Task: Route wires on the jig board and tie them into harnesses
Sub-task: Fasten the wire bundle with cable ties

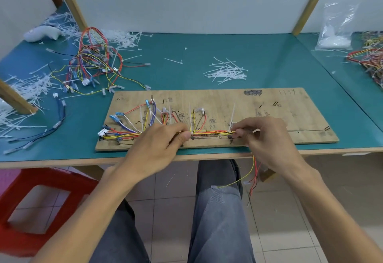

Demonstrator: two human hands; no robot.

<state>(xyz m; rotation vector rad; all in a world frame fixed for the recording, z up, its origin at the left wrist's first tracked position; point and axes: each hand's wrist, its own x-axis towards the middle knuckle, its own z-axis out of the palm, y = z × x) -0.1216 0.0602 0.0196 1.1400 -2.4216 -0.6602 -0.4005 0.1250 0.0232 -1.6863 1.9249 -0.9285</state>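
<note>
Head camera: the jig board [269, 115] lies on the green table [186, 55], its near edge just inside the table's front edge. Bare mat stretches behind it and to its right. Along the board's near side runs one wire bundle [211, 132], red, yellow and blue strands together. The left hand [163, 140] pinches it between thumb and fingers, and the right hand [263, 136] pinches it further right, so both are closed on the bundle. A few strands dangle off the table edge below the right hand. Four white cable ties [233, 113] stand upright along the bundle (as far as the blur allows counting). One loose pile of ties [227, 72] lies behind the board, and one harness heap [93, 64] lies to the left.
</note>
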